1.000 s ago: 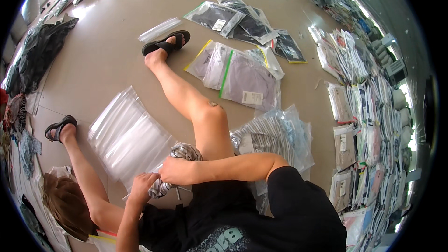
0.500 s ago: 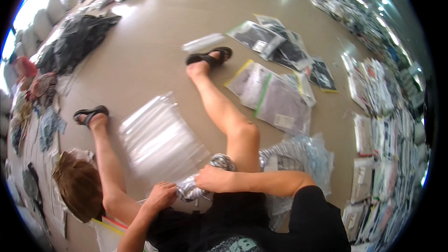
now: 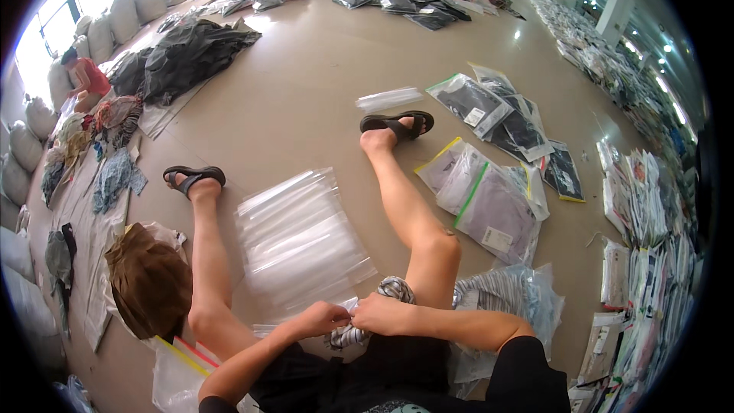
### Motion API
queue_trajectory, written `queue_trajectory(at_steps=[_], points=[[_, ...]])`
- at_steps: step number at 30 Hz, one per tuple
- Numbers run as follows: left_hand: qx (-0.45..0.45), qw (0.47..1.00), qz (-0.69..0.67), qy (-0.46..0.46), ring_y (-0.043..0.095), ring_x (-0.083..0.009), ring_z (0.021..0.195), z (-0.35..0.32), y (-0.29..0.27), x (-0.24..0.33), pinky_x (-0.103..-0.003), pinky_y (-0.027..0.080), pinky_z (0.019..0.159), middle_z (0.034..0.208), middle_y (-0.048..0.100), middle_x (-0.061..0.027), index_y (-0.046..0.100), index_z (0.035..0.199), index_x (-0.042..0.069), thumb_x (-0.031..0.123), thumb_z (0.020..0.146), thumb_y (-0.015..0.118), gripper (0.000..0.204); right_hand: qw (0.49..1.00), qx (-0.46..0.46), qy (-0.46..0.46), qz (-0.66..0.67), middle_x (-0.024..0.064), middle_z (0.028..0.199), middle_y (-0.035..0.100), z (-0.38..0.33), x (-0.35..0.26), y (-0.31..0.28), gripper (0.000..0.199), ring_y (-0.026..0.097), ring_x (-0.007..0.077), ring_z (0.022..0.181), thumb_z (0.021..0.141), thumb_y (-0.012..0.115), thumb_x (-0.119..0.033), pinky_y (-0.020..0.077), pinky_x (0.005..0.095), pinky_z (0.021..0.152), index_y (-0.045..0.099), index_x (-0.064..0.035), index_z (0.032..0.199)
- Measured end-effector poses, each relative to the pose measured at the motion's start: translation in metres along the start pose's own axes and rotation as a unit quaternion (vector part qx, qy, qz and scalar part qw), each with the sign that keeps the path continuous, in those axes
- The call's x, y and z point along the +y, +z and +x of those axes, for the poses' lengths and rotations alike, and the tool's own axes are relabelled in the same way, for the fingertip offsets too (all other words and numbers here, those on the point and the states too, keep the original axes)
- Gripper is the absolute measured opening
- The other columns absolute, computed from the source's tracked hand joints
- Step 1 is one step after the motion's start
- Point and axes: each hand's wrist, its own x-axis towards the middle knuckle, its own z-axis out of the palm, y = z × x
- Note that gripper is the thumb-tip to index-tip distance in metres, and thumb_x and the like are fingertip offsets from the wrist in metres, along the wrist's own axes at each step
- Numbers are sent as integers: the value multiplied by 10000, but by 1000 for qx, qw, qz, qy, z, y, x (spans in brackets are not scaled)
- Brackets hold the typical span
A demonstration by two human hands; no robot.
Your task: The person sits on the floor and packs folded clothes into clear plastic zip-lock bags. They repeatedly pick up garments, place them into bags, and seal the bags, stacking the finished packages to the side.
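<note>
A grey-and-white striped garment lies bunched in my lap, against my right thigh. My right hand is closed on its cloth. Fingertips bent in a pinch, my left hand meets the right one at the garment's edge. Something small and whitish shows where the fingers meet; I cannot make out what it is. Between my spread legs lies a stack of clear plastic bags on the floor. Beside my right thigh rests another striped garment with clear plastic about it.
Bagged garments with coloured edges and dark bagged garments lie right of my right foot. Brown cloth is by my left leg. Packed stacks line the right. Far left, a person in red sits near dark cloth.
My left hand has moved right along the striped garment and now meets my right hand. The view has tilted up, showing more of the far room.
</note>
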Motion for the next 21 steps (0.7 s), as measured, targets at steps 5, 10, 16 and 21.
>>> queue_trajectory(at_steps=[5, 10, 16, 21], points=[[30, 996, -84, -15, 747, -326, 836, -13, 9, 5, -423, 579, 796, 987, 779, -209, 761, 1176, 18, 229, 1045, 697, 257, 1000, 13, -7, 6, 110, 976, 721, 1, -1, 10, 69, 745, 329, 978, 873, 686, -100, 600, 462, 768, 739, -60, 894], [64, 994, -81, 23, 691, -383, 789, -19, 20, 1, -446, 552, 753, 934, 745, -216, 762, 1103, 38, 225, 1041, 679, 214, 998, 46, -34, 2, 125, 920, 732, 3, -3, 16, 83, 751, 330, 919, 869, 680, -110, 595, 466, 748, 738, -62, 836], [63, 994, -82, 28, 680, -415, 788, -17, 23, -2, -467, 542, 738, 915, 720, -233, 737, 1089, 34, 229, 1046, 660, 214, 999, 34, -32, -4, 114, 963, 725, 2, -1, 19, 79, 743, 325, 965, 879, 678, -117, 594, 462, 760, 738, -68, 865], [63, 995, -68, 36, 692, -432, 820, -16, 26, 2, -476, 546, 743, 929, 720, -240, 730, 1068, 30, 244, 1049, 649, 230, 1000, 2, -22, -11, 107, 993, 720, 1, -5, 15, 81, 738, 324, 999, 889, 673, -117, 594, 459, 766, 736, -68, 879]])
